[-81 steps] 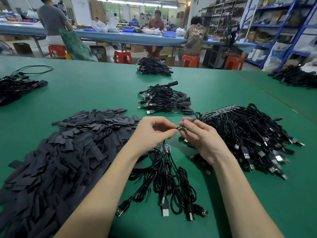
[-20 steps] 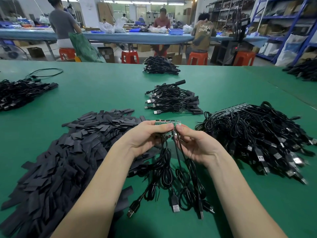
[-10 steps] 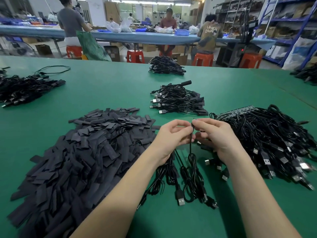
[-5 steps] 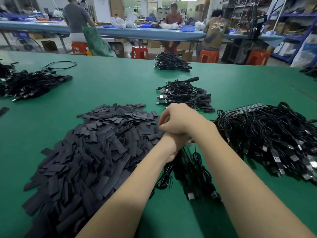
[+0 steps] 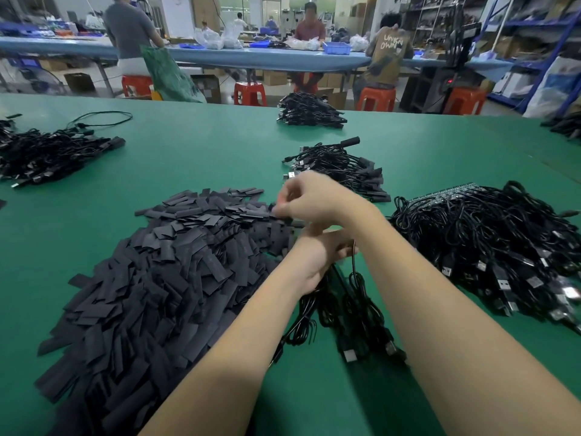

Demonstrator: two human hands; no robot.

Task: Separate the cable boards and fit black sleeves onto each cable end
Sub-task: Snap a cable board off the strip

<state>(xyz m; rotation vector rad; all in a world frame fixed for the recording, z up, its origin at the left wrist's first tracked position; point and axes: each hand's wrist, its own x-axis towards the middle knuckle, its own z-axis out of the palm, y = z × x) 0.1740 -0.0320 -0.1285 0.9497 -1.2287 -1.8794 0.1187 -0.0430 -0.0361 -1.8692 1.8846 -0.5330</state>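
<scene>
Green tabletop (image 5: 204, 158). Pile of black sleeves (image 5: 163, 272), toward the near left edge. Right hand (image 5: 314, 202), blurred, crosses over the left, fingertips curled at the pile's far end; whether they pinch a sleeve cannot be told. Left hand (image 5: 317, 259) grips a cable bundle (image 5: 352, 303), near-centre. Large cable heap (image 5: 490, 247), right edge.

right forearm (image 5: 408, 262) crosses over left hand (image 5: 317, 259).

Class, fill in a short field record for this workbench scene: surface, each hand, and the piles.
surface: green table
right hand: reaching across to the sleeve pile, blurred, grip unclear
left hand: holds a cable bundle
right pile: cables on boards
centre pile: sleeved cables
</scene>
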